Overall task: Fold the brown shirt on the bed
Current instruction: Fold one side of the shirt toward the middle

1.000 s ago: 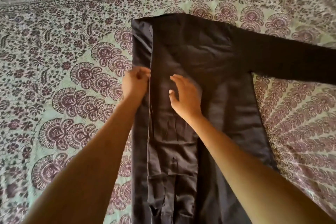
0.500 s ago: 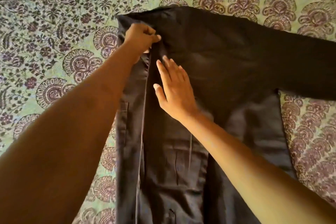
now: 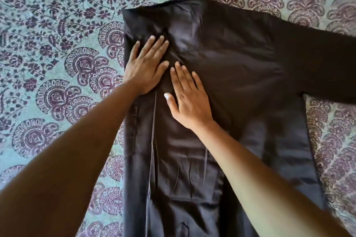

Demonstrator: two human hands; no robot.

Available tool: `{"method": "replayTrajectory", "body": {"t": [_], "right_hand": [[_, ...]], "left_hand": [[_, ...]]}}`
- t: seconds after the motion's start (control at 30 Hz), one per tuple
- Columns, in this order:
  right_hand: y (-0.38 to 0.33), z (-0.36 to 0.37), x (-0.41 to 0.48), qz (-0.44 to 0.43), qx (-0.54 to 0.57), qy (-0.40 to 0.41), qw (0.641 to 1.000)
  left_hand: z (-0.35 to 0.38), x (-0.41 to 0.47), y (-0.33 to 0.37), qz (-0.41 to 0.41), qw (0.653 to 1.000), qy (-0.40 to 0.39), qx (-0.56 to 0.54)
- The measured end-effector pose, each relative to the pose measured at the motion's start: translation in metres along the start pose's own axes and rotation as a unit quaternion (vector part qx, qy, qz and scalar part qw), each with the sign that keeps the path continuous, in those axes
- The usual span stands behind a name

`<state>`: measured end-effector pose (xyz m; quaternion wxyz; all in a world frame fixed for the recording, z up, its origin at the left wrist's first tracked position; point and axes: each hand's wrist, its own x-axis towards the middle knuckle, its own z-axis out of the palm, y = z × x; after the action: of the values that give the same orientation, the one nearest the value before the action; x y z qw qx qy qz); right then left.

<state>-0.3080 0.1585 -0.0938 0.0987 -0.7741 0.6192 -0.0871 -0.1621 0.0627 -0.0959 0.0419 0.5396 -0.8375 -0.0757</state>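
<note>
Your right hand (image 3: 189,100) lies flat at centre frame, grip spread, fingers straight, pressing the brown shirt (image 3: 231,59). Just beyond and left of it, your left hand (image 3: 147,65) presses the folded-in edge, grip spread too. The shirt runs up the bed (image 3: 57,44) from the bottom edge, with one sleeve (image 3: 317,63) stretching off right.

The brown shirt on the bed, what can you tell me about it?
The brown shirt is dark, smooth, shiny cloth, lying flat on the patterned bedspread. Its left side is folded inward along a straight edge; one sleeve stretches to the right. The left hand and right hand press flat on its upper part, fingers straight.
</note>
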Motion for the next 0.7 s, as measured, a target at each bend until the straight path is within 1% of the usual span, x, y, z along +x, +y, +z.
{"method": "replayTrajectory", "body": {"t": [0.07, 0.13, 0.2, 0.27, 0.3, 0.37, 0.43, 0.47, 0.6, 0.67, 0.7], "right_hand": [[-0.001, 0.0, 0.002, 0.005, -0.011, -0.006, 1.0], [-0.001, 0.001, 0.001, 0.006, -0.018, -0.016, 1.0], [-0.001, 0.0, 0.001, 0.006, -0.019, -0.017, 1.0], [-0.001, 0.0, 0.002, 0.005, -0.017, -0.015, 1.0], [0.0, 0.001, 0.001, 0.005, -0.017, -0.014, 1.0], [0.0, 0.002, 0.002, 0.002, -0.018, -0.011, 1.0], [0.0, 0.002, 0.002, 0.001, -0.017, -0.009, 1.0], [0.0, 0.002, 0.001, 0.001, -0.016, -0.008, 1.0], [0.0, 0.003, 0.002, -0.003, -0.018, -0.009, 1.0], [0.0, 0.004, 0.002, -0.004, -0.019, -0.008, 1.0], [0.001, 0.004, 0.002, -0.004, -0.02, -0.01, 1.0]], "left_hand": [[-0.004, 0.014, -0.009, 0.023, 0.999, -0.025, 0.035], [-0.011, 0.028, -0.013, 0.029, 0.998, -0.046, 0.042], [-0.015, 0.04, -0.02, -0.004, 0.999, -0.047, 0.026], [-0.022, 0.045, -0.025, -0.072, 0.997, -0.011, -0.012], [-0.026, 0.045, -0.026, -0.092, 0.995, 0.014, -0.033], [-0.03, 0.038, -0.027, -0.081, 0.995, 0.04, -0.048], [-0.025, 0.026, -0.032, -0.055, 0.997, 0.023, -0.047], [-0.02, 0.021, -0.035, -0.059, 0.997, 0.005, -0.045], [-0.016, 0.04, -0.052, -0.129, 0.99, -0.04, -0.042], [-0.025, 0.056, -0.056, -0.169, 0.981, -0.07, -0.057], [-0.029, 0.06, -0.054, -0.183, 0.978, -0.072, -0.069]]}}
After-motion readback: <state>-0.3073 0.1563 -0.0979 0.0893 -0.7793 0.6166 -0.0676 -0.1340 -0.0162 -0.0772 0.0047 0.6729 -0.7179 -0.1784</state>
